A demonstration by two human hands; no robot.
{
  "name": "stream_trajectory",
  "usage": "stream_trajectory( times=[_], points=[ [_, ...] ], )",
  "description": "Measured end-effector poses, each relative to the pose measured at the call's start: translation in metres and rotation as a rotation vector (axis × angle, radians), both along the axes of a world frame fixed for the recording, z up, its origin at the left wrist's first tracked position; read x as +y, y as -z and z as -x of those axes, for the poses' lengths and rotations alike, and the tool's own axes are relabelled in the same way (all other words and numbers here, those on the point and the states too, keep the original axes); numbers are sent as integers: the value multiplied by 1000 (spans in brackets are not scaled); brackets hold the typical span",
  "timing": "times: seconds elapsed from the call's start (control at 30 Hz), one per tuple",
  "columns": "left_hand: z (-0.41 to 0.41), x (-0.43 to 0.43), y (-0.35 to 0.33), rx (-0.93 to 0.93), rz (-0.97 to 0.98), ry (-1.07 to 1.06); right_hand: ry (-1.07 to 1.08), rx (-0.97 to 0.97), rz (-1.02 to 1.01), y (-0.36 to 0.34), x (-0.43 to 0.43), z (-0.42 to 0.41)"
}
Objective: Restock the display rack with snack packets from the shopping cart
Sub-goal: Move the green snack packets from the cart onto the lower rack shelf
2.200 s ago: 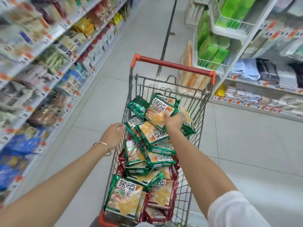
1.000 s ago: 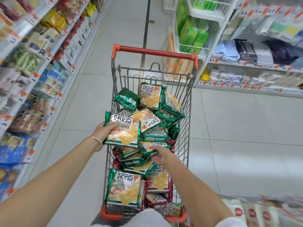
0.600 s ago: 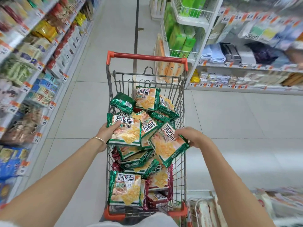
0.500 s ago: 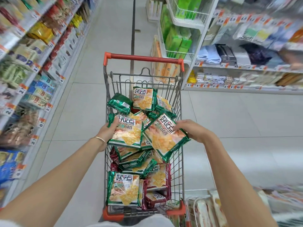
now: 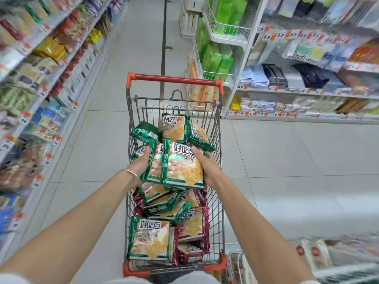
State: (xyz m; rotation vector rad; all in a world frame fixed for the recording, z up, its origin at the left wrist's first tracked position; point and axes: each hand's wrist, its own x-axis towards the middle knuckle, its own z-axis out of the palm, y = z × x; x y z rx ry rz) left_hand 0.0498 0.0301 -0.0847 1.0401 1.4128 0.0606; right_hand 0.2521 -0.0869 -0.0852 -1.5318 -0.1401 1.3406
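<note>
Fingers of the left hand (image 5: 143, 161) are curled round the left edge of two stacked green packets (image 5: 180, 169); the right edge is gripped by the right hand (image 5: 206, 167). The stack is held just above the cart (image 5: 174, 78), over a pile (image 5: 164, 206) of green and red packets.

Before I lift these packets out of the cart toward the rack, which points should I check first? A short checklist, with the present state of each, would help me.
1. Left hand grips the held packets at their left edge: ok.
2. Right hand grips their right edge: ok.
3. Held packets squared as one stack: not ok, they overlap askew.
4. Stack raised above the cart walls: cannot tell.
5. Free space on the rack at lower right: cannot tell, it is blurred.
</note>
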Motion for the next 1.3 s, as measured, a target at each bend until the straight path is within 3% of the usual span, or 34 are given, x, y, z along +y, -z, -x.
stream_trajectory(
  times=[0.2,0.4,0.63,0.73,1.0,1.3],
  points=[
    [-11,7,15,-185,119,225,-126,18,75,36,-2,-3],
    [-15,-14,1,-171,-99,284,-155,94,-26,-12,-25,14],
    [-5,-36,-7,-229,-70,309,-142,61,-50,-35,-77,40],
    [1,-72,-27,-286,-145,379,-109,20,-60,-44,-109,60],
    [4,-187,-66,-424,-112,663,273,-70,-120,-81,-258,121],
    [-23,-419,-113,-574,-68,1137,749,-207,-107,-118,-505,182]
  ],
)
